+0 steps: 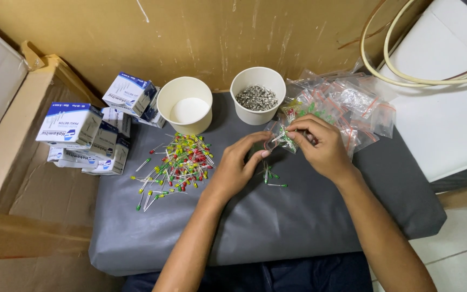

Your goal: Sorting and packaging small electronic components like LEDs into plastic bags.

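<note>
Nearest to us, a few loose LEDs point(270, 177) lie on the grey pad point(298, 216), just under our hands. Our left hand point(237, 167) and our right hand point(320, 145) both pinch one small clear bag point(281, 136), fingers pressed together on its mouth. We judge the filling is only partly done: to the left, a big pile of LEDs point(180, 161) is not yet packed, while far right a heap of filled bags point(347, 105) already lies. Farther, an empty cup point(186, 104) and a cup of metal parts point(258, 94) stand near the wall. Free room is mostly on the near pad; small boxes point(90, 132) crowd the left edge.
</note>
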